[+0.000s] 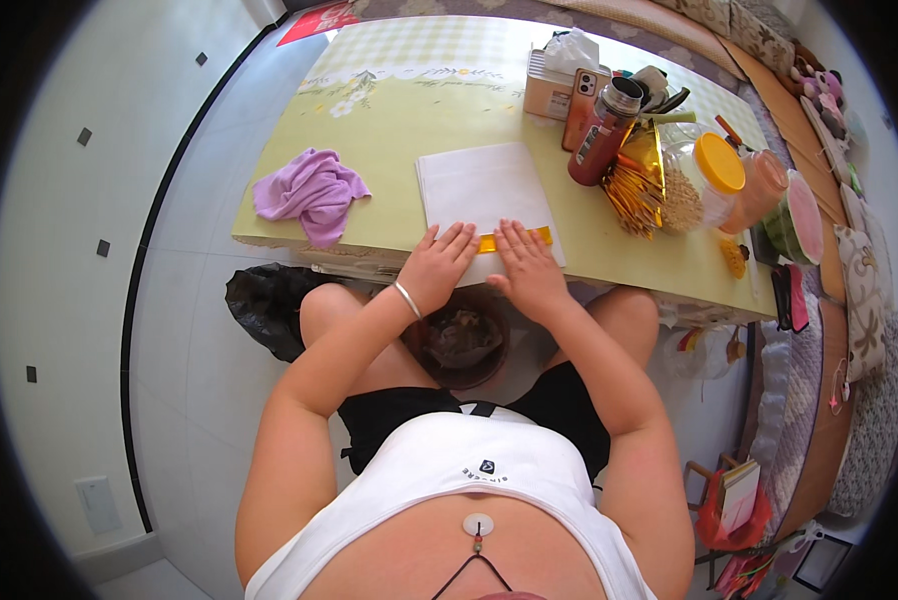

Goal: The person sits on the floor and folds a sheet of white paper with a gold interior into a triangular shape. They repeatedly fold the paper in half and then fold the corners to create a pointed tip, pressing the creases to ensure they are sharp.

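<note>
2 hands rest on a white paper stack [484,185] at the front of the table, with the left hand [441,265] and right hand [529,268] side by side and a gap between them. Both lie palm down with fingers stretched forward, pressing flat rather than pinching; neither looks clamped on anything. 1 shiny gold strip [487,243] runs crosswise over the paper's near part, its middle showing in the gap and a short end beyond the right fingers. Whether either thumb hooks under the paper, I cannot tell.

The paper looks light and bendy, likely to crease or slide if pushed unevenly. The strip seems thin, smooth and perhaps slippery, so flat fingertips near its 2 ends would suit it better than a hard pinch. For lifting, the paper's side edges seem the best hold.

The paper's near end reaches about to the front edge of the table [389,215]; how much hangs over is hidden. On the left, bare tabletop separates it from 1 purple cloth [312,195], giving the wider room. On the right, the room is tighter: 1 dark red flask [599,140] and 1 gold bundle [634,190] stand nearby.
</note>
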### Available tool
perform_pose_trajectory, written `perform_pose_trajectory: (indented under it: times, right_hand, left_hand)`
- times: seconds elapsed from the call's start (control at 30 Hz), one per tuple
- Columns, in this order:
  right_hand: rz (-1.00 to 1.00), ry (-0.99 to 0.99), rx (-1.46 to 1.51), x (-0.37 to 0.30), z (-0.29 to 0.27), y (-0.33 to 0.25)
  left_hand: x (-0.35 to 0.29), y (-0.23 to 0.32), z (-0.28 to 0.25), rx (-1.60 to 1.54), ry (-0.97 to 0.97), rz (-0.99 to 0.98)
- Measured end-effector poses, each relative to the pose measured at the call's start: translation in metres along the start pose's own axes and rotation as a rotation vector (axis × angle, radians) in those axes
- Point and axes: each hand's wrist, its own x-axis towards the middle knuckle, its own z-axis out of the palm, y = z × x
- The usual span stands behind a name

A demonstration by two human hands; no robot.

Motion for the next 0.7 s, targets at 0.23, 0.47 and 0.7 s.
perform_pose_trajectory:
  times: [0.23, 0.47, 0.7]
  right_hand:
    - [0.028, 0.041, -0.024, -0.017, -0.012, 0.055]
    - [0.034, 0.030, -0.165, -0.002, -0.034, 0.039]
    - [0.032, 0.077, -0.093, 0.009, -0.031, 0.044]
  left_hand:
    - [-0.039, 0.010, 0.005, 0.076, 0.065, -0.174]
    - [0.029, 0.015, -0.020, 0.029, 0.244, -0.051]
    - [0.048, 0.001, -0.017, 0.114, 0.217, -0.011]
